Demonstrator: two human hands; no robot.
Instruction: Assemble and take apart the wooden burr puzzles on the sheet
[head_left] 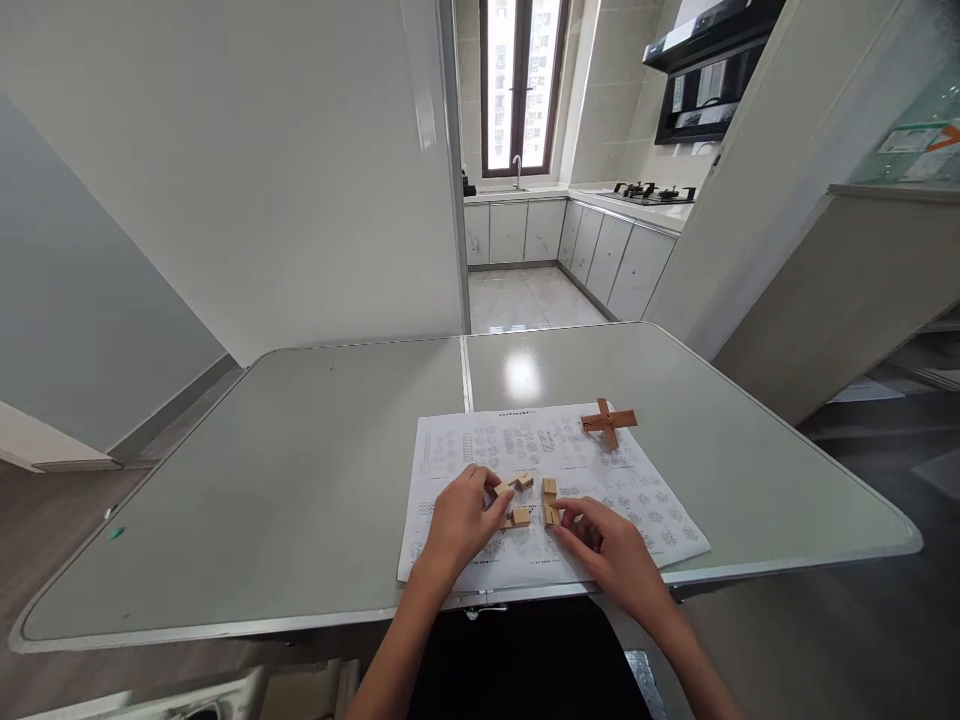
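The left grip (463, 510) pinched one wooden block (524, 481) at its left end, while the right grip (606, 548) touched another block (550, 489) along its right side, whether clamped I couldn't tell.

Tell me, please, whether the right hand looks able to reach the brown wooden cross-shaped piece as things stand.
Probably yes: nothing stands between the right hand and the cross-shaped piece, though the hand appears to be touching a pale wooden block.

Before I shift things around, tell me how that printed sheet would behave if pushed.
The printed sheet looks thin, so it would likely buckle. Lying on the shiny table, it may slide readily, though the wooden blocks on it could add some drag.
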